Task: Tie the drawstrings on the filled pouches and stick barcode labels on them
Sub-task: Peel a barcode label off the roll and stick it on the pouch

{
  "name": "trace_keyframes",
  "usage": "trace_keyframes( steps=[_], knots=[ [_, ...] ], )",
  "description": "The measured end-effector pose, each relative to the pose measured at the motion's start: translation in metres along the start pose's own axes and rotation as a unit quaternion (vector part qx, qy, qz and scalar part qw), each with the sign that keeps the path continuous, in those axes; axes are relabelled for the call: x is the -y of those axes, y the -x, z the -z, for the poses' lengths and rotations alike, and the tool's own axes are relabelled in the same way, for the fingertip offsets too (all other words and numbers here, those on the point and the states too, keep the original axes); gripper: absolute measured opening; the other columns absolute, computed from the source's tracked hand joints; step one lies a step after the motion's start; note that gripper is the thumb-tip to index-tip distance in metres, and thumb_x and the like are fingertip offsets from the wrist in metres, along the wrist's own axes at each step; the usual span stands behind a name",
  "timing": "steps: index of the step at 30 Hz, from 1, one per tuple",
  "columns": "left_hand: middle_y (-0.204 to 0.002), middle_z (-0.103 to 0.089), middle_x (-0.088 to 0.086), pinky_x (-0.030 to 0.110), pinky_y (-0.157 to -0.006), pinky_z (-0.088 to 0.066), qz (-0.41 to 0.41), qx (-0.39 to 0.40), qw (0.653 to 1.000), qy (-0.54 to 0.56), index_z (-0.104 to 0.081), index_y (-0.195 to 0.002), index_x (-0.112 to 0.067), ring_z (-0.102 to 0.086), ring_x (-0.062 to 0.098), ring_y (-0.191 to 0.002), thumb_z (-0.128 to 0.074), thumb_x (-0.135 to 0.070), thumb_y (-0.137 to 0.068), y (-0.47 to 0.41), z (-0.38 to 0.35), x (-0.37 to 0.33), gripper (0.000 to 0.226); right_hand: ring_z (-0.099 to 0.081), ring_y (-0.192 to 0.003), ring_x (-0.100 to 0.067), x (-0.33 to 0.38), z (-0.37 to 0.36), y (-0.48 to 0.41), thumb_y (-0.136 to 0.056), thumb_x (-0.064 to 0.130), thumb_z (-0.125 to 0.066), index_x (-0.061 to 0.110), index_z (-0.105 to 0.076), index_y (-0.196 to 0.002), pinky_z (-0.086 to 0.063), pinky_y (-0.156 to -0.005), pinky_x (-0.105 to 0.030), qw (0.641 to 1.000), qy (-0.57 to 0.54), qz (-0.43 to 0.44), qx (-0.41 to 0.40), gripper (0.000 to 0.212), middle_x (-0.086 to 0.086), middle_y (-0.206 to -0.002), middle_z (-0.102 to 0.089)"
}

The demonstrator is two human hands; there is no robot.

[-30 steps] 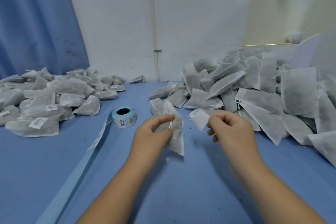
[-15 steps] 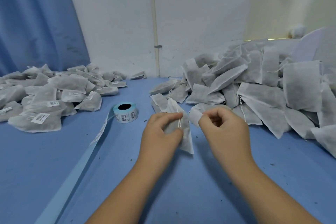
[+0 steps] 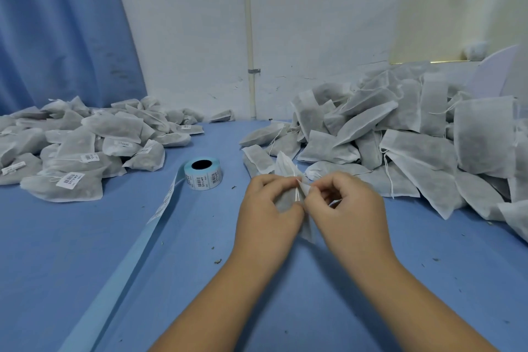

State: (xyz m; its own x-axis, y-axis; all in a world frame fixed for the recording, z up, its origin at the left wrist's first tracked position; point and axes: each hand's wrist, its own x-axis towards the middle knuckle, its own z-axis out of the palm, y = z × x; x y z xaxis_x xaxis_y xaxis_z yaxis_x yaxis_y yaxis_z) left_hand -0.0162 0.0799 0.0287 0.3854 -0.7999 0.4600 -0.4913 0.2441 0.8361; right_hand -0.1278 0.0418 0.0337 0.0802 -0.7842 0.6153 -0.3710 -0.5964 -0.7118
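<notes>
Two hands meet over the blue table (image 3: 85,266), and you hold one filled pouch (image 3: 285,168) between them, just above the tabletop. Your left hand (image 3: 268,208) wraps the pouch's body, fingers curled round it and thumb laid across the front. Your right hand (image 3: 348,208) is curled too. Its thumb and forefinger pinch the gathered neck of the pouch, right against your left thumb. Whether that pinch takes in the string as well as the fabric is too small to tell.

The white drawstring (image 3: 297,194) shows as thin strands running down the gap between your thumbs. Above your knuckles the pouch's mouth flares out in white folds, and its lower corner pokes out beneath your right hand.

Near your left hand, a barcode label roll (image 3: 203,173) sits flat on the table with its core hole facing up. Its pale blue backing strip (image 3: 163,208) trails off the roll toward you, with a few labels on the first stretch.

Well to the left lies a heap of labelled pouches (image 3: 85,146), white barcode stickers showing on several. To the right, a taller heap of untied pouches (image 3: 400,137) spreads along the table, loose strings hanging from some. The nearest ones lie just beyond your right hand.

Behind everything stand a white wall (image 3: 314,23) with a thin vertical pipe (image 3: 249,37) and, at the left, a blue curtain (image 3: 57,37).
</notes>
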Motion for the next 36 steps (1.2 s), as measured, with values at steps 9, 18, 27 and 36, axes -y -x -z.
trace_keyframes(
  steps=[9,18,27,36],
  knots=[
    [-0.111,-0.051,-0.017,-0.003,-0.082,-0.032,-0.015,0.005,1.000,-0.016,-0.070,-0.104,-0.035,-0.049,-0.018,-0.102,-0.074,-0.011,-0.079,0.003,0.000,0.001,0.035,-0.057,-0.081,-0.001,-0.005,-0.002,0.000,-0.077,0.010,-0.070,0.024,-0.072,-0.079,-0.041,-0.065,-0.009,0.998,0.013,0.041,0.037,0.014,0.011,-0.079,-0.063],
    [-0.121,-0.048,-0.018,-0.005,-0.083,-0.029,0.001,0.033,0.999,0.000,-0.058,-0.122,-0.032,-0.042,-0.023,-0.109,-0.072,-0.009,-0.082,0.005,0.003,-0.001,0.047,-0.055,-0.088,0.003,-0.008,0.002,-0.001,-0.078,0.011,-0.066,0.029,-0.075,-0.086,-0.037,-0.070,-0.005,0.996,0.008,0.026,0.089,0.021,0.010,-0.085,-0.061],
    [-0.111,-0.061,-0.021,0.001,-0.070,-0.042,0.100,0.010,0.984,0.144,-0.057,-0.117,-0.032,-0.058,-0.018,-0.089,-0.058,-0.016,-0.095,0.005,0.005,-0.009,0.027,-0.052,-0.091,-0.003,-0.006,0.008,0.000,-0.081,0.020,-0.055,0.035,-0.075,-0.097,-0.034,-0.073,-0.008,0.985,0.014,0.070,0.156,0.030,0.014,-0.090,-0.055],
    [-0.107,-0.063,-0.014,0.015,-0.067,-0.052,0.120,-0.067,0.973,0.185,-0.062,-0.107,-0.027,-0.066,-0.001,-0.084,-0.063,-0.016,-0.094,0.000,0.012,-0.001,0.018,-0.059,-0.083,-0.001,0.002,0.008,-0.001,-0.083,0.020,-0.069,0.035,-0.067,-0.095,-0.043,-0.068,-0.009,0.985,-0.126,-0.074,0.094,0.019,0.016,-0.095,-0.062]
  ],
)
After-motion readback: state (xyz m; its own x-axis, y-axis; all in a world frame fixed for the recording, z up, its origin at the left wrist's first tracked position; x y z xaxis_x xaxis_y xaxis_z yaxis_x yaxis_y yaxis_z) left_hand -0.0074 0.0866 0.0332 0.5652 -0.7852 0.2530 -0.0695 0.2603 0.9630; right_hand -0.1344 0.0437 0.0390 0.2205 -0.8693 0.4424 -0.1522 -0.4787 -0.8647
